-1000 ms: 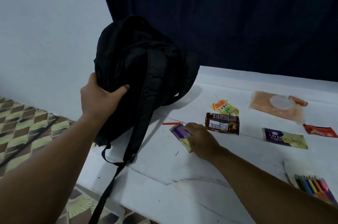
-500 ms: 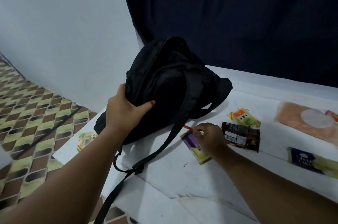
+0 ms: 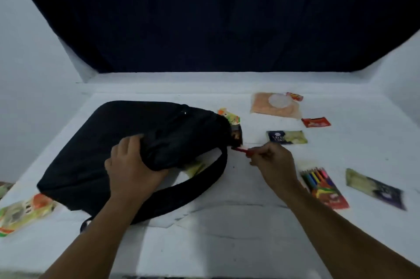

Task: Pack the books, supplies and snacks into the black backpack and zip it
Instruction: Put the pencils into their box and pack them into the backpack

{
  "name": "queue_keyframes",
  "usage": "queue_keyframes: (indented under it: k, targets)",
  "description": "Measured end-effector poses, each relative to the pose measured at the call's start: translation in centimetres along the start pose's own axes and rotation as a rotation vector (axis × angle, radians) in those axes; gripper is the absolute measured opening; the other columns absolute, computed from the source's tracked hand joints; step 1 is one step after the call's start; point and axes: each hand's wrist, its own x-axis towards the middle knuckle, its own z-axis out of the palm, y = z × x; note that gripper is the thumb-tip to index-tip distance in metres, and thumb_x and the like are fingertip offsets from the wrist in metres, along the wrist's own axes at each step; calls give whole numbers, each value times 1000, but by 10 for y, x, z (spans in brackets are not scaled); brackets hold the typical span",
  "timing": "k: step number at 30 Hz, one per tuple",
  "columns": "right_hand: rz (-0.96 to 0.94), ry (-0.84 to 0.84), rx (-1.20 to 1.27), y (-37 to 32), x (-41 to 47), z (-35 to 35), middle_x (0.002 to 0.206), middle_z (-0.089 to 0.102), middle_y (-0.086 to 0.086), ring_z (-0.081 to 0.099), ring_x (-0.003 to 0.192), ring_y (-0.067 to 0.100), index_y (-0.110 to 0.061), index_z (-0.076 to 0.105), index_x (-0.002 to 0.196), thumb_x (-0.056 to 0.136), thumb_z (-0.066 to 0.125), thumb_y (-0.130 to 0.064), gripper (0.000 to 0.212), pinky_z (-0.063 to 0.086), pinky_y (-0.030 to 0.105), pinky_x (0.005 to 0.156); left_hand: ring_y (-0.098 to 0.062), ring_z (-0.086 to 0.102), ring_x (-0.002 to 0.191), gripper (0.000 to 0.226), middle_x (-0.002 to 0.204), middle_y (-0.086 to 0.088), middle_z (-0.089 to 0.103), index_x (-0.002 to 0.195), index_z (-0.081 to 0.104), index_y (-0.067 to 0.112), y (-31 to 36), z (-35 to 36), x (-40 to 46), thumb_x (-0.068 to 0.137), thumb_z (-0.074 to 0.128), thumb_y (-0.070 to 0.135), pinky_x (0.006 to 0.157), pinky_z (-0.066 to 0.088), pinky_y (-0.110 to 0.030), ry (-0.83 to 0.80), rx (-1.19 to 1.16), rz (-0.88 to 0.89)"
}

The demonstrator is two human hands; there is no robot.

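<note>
Half a second ago the black backpack (image 3: 136,146) stood propped up under the left hand; now it lies flat on the white table (image 3: 227,233), left of centre in the frame, and the purple packet the right hand was touching is hidden beneath it. The left hand (image 3: 133,165) grips a fold of fabric on the bag's near edge, fingers curled round it. The right hand (image 3: 272,160), right of centre, pinches a thin red pencil (image 3: 241,149) whose tip points left toward the bag's right end. The bag's long axis runs from lower left to upper right, with that right end nearest the pencil. Whether an opening faces that way cannot be told. Snack packets (image 3: 287,137) and coloured pencils (image 3: 322,185) lie at right, unpacked.
</note>
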Motion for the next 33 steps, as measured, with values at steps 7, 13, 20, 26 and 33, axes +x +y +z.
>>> queue_keyframes:
  k: [7,13,20,26,33]
  targets:
    - [40,166,100,-2,-22,-68,85,73,7,74,72,22,-14,68,98,93,59,-5,14,62,42,73,-7,41,128,81,128,21,50,121,56,41,56,40,-40,55,58,86,103,17,-32,-328,-69,419]
    - [10,165,-52,12,-4,-123,88,70,-4,71,75,9,-25,66,115,98,55,-16,22,58,24,68,-7,48,121,57,121,21,57,117,61,35,136,85,-53,74,56,72,97,26,-33,-262,-243,476]
    - [112,10,-242,47,13,-173,103,65,-9,66,82,7,-34,59,123,102,47,-26,25,47,14,55,-5,36,133,67,136,23,48,133,50,42,199,154,-93,75,61,76,111,25,-32,-486,-204,341]
    - [72,-163,-322,65,20,-186,99,66,-14,66,84,2,-40,53,122,101,49,-33,22,50,11,56,-8,26,144,80,152,18,38,141,47,39,211,199,-129,76,43,86,107,23,-37,-472,-39,311]
    - [-72,-260,-409,69,43,-161,100,67,-18,62,90,2,-34,59,123,100,51,-32,24,47,5,67,-8,24,146,87,154,16,40,139,51,38,213,199,-130,73,35,92,110,23,-39,-455,13,295]
